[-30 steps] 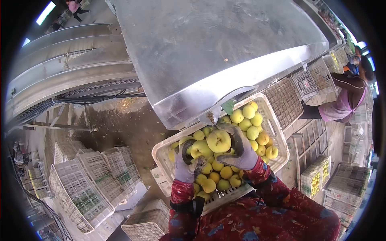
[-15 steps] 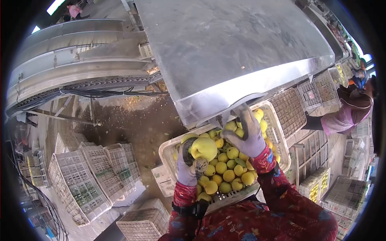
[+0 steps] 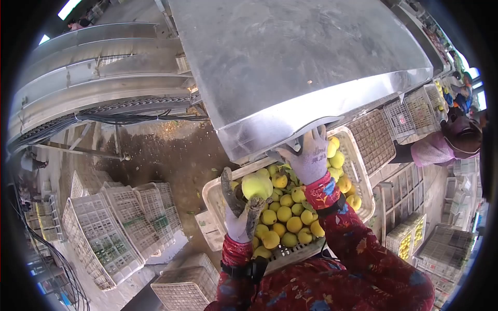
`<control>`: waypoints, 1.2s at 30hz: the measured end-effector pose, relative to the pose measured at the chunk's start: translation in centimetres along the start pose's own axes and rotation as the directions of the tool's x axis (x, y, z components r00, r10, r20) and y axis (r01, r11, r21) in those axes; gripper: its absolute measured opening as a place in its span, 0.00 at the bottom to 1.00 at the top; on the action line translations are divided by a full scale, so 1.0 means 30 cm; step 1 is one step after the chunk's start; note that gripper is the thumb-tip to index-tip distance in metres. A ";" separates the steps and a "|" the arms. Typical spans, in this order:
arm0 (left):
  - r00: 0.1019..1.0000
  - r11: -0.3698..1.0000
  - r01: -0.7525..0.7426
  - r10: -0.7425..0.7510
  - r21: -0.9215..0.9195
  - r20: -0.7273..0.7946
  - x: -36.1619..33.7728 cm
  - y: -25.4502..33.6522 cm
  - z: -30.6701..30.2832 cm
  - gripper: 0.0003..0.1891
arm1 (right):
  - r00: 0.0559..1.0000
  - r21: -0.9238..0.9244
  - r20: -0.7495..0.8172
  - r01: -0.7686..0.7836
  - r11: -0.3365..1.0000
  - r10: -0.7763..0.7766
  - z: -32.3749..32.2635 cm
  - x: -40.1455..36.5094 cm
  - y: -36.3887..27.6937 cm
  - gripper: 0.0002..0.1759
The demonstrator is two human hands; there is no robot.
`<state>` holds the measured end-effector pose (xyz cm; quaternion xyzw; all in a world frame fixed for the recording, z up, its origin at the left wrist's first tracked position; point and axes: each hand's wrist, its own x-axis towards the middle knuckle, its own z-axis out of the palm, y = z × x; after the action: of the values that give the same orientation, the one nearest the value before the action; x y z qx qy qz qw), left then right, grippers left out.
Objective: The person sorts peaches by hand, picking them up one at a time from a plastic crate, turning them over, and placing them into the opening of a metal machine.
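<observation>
My left hand [image 3: 237, 210], in a grey-white glove with dark, dirty fingers, is spread over the left part of a plastic crate [image 3: 211, 199]. A large pale yellow peach [image 3: 257, 185] is just above its thumb and fingers, near or touching their tips; they are not wrapped round it. Several yellow and greenish peaches [image 3: 284, 213] with a few leaves fill much of the crate. My right hand [image 3: 309, 158], gloved too, reaches across the crate's far side. Its fingers are stretched apart at the curved lip of the metal surface [image 3: 290, 111], and I see nothing in them.
Stacked crates [image 3: 101, 233] stand on the left, another crate [image 3: 181, 290] below them. Cables [image 3: 119, 120] run along metal rails. At the right are a brown crate [image 3: 371, 137], a crate of yellow fruit [image 3: 407, 241] and a person in pink [image 3: 436, 150].
My left fingers have opened away from the peach they held. My right hand has moved up and slightly left toward the metal lip. The person at the right has leaned lower.
</observation>
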<state>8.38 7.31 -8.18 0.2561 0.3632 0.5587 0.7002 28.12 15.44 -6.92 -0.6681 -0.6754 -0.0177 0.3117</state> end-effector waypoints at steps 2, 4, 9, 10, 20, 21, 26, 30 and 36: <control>0.999 0.996 -0.025 0.021 0.090 0.043 0.004 -0.014 -0.010 0.35 | 0.987 0.437 0.160 -0.047 0.898 -0.026 -0.105 -0.051 -0.022 0.39; 0.995 0.995 0.024 -0.014 -0.099 0.099 0.020 -0.025 0.021 0.36 | 0.967 0.574 0.230 -0.046 0.817 -0.107 -0.171 -0.121 -0.056 0.40; 0.994 0.993 0.109 -0.110 0.034 0.021 0.030 -0.106 0.075 0.32 | 0.995 0.330 0.087 0.013 0.944 -0.044 -0.135 -0.211 -0.113 0.42; 0.985 0.960 0.171 -0.160 -0.222 0.069 0.049 -0.116 0.074 0.30 | 0.996 0.363 0.091 -0.027 0.931 -0.006 -0.130 -0.193 -0.103 0.41; 0.971 0.560 0.152 -0.238 0.815 -0.018 0.028 -0.468 -0.200 0.34 | 0.996 0.224 0.044 -0.088 0.971 0.080 -0.004 -0.022 0.035 0.42; 0.949 0.444 0.113 -0.313 0.889 0.036 0.030 -0.471 -0.138 0.34 | 0.996 0.258 0.002 -0.082 0.963 0.084 -0.066 -0.056 0.066 0.38; 0.908 0.223 -0.080 -0.386 0.972 0.163 0.017 -0.668 0.045 0.39 | 0.913 -0.204 0.228 -0.296 0.933 0.339 -0.027 -0.241 0.500 0.33; 0.765 -0.109 -0.300 -0.621 0.948 0.171 0.096 -0.627 0.161 0.44 | 0.881 -0.126 0.375 -0.258 0.958 0.287 -0.021 -0.236 0.532 0.37; 0.651 -0.126 -0.318 -0.750 0.940 0.120 0.018 -0.603 0.353 0.45 | 0.971 0.463 0.199 -0.214 0.860 0.135 -0.226 -0.217 0.207 0.41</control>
<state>27.66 3.91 -15.72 0.7821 0.3961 -0.1884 0.4427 35.92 7.31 -6.81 -0.6273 -0.6178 0.2326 0.4131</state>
